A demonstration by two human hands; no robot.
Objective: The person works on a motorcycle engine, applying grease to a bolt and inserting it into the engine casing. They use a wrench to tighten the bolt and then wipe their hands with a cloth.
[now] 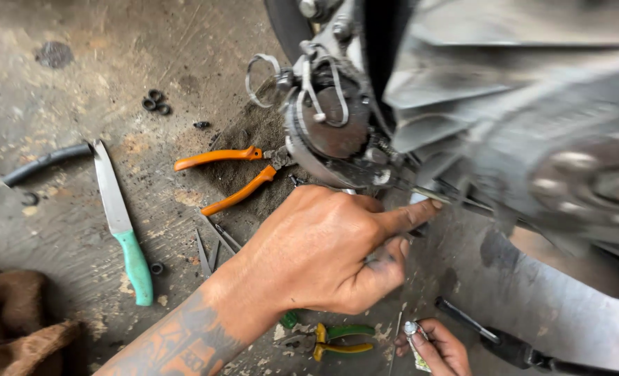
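A knife (120,220) with a teal handle lay on the stained concrete floor (59,63), its blade just beside a black hose (45,163). Orange-handled pliers (229,174) rested on a dark patch of grit. Small black rubber rings (155,102) sat well apart, farther up. A brown rag (17,320) was bunched at the lower left, and green-and-yellow-handled pliers (334,340) lay near the bottom edge.

1. The left hand (323,251) reached up to the grimy wheel hub (330,129), forefinger laid along a thin metal rod (428,193).
2. The right hand (438,345) held a small tube (414,341) low down.
3. Orange-handled pliers (229,174), a green-handled knife (121,223) and green-and-yellow pliers (337,340) lay on the concrete floor (80,69).
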